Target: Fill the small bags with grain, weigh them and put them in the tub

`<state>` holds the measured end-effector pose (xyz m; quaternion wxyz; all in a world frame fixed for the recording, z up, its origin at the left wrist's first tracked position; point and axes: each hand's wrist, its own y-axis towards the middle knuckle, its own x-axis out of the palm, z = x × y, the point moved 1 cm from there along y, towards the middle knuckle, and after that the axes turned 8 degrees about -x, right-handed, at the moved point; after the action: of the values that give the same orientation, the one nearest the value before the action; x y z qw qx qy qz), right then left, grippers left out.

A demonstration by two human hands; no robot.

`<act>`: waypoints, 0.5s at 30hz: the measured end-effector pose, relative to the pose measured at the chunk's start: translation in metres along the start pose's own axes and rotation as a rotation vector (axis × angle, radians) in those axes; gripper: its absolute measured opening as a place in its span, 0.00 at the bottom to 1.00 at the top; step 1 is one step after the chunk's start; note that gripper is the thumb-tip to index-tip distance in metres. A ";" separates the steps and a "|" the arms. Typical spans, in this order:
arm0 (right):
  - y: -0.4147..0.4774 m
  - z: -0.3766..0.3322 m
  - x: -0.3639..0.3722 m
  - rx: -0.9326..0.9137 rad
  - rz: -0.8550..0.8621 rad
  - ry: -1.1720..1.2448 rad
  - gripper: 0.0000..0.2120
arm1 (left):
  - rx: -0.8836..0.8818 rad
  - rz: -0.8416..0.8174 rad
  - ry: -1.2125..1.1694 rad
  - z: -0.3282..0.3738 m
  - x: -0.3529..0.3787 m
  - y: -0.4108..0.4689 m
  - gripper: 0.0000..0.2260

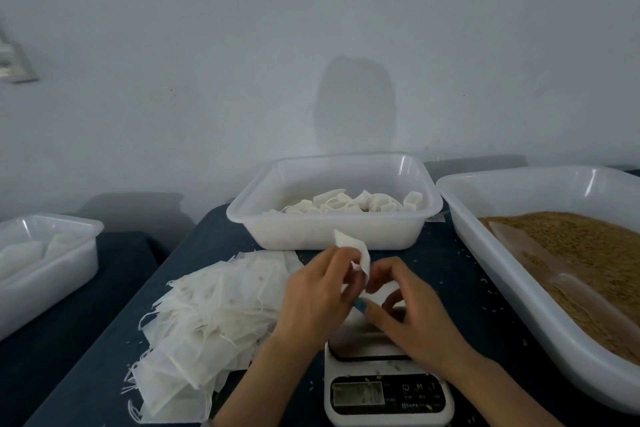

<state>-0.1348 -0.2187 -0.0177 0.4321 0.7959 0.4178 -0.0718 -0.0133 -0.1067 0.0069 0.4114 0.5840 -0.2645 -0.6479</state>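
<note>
A small white mesh bag (351, 248) is held up over the scale (388, 388). My left hand (317, 298) pinches its left side, and my right hand (408, 305) pinches its lower edge with curled fingers. Behind the hands stands a white tub (329, 229) holding several filled bags. At the right, a large white tray (485, 253) holds brown grain (595, 250) with a clear scoop (540, 263) lying in it. A heap of empty bags (207, 315) lies to the left on the dark cloth.
Another white tub (52, 263) with bags stands at the far left on a separate dark surface. Loose grains are scattered on the cloth between the scale and the grain tray. A pale wall rises just behind the tubs.
</note>
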 end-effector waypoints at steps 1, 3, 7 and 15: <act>0.000 0.000 0.001 0.020 0.003 0.016 0.16 | 0.033 -0.002 -0.007 0.001 0.000 0.000 0.12; 0.000 -0.001 -0.001 0.018 0.055 0.027 0.14 | 0.032 -0.017 -0.049 -0.001 0.001 0.000 0.08; 0.001 -0.002 -0.007 -0.007 0.110 0.009 0.13 | 0.067 -0.069 -0.070 0.003 0.001 0.000 0.06; 0.003 -0.005 -0.010 -0.037 0.201 -0.060 0.08 | 0.018 -0.128 -0.104 0.009 0.001 0.000 0.08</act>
<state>-0.1408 -0.2222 -0.0083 0.4639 0.8234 0.3239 -0.0440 -0.0224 -0.1090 0.0081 0.3497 0.5689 -0.2535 -0.6999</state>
